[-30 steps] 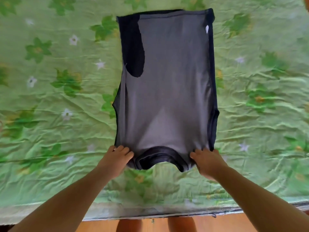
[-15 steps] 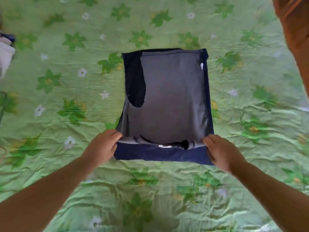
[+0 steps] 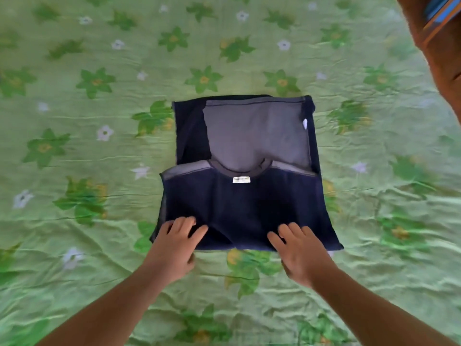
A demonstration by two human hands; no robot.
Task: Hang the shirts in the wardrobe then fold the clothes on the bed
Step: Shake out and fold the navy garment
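Observation:
A navy and grey shirt (image 3: 245, 203) lies half folded on the green flowered bedsheet (image 3: 74, 171). Its collar end, with a white label, is turned over onto the grey lower half. My left hand (image 3: 174, 245) rests with spread fingers on the fold's near left edge. On the near right edge lies my right hand (image 3: 299, 250), fingers flat on the navy cloth. Neither hand grips the fabric.
A brown wooden piece of furniture (image 3: 439, 53) juts into the top right corner. The wrinkled bedsheet stretches out on all sides of the shirt.
Both hands carried the collar end away from me and laid it over the shirt's lower half, then let go and came back to lie flat on the near fold edge.

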